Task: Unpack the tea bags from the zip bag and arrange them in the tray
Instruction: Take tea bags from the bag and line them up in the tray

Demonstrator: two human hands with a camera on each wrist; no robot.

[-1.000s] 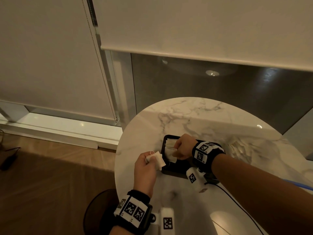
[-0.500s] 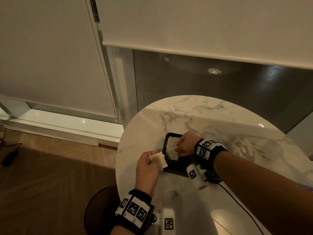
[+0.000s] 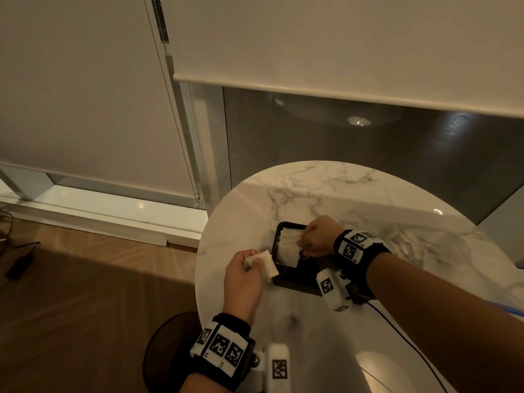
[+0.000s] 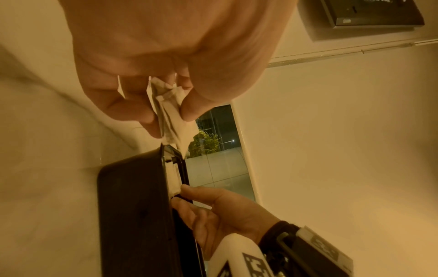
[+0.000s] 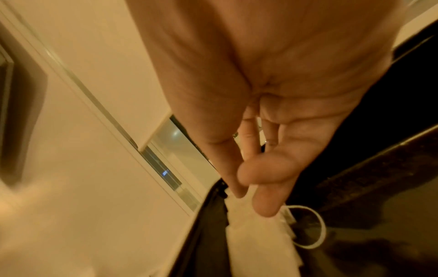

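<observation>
We logged one round marble counter [image 3: 326, 194] in the lower right of the head view, carrying one black tray [image 3: 295, 282] near its left edge. Two hands were in view.

The left hand [image 3: 243, 279], lower centre of the head view, pinched a small bunch of white tea bags [image 3: 265, 265] between thumb and fingertips, just left of the tray and above the counter. In the left wrist view the bunch [image 4: 169, 112] showed folded layers; we could not count the bags in it.

The right hand [image 3: 317, 236] reached over the tray from the right. Its thumb and fingers [image 5: 265, 204] were closed on the top edge of a white tea bag [image 5: 258, 243] standing in the tray, a loop of white string [image 5: 317, 230] beside it.

Inside the tray a row of tea bags [image 3: 289, 241] stood against the left wall; we made out roughly three or four, overlapping too much for a firm count.

A crumpled clear zip bag [image 3: 425, 251] lay on the counter, right of the tray.
</observation>
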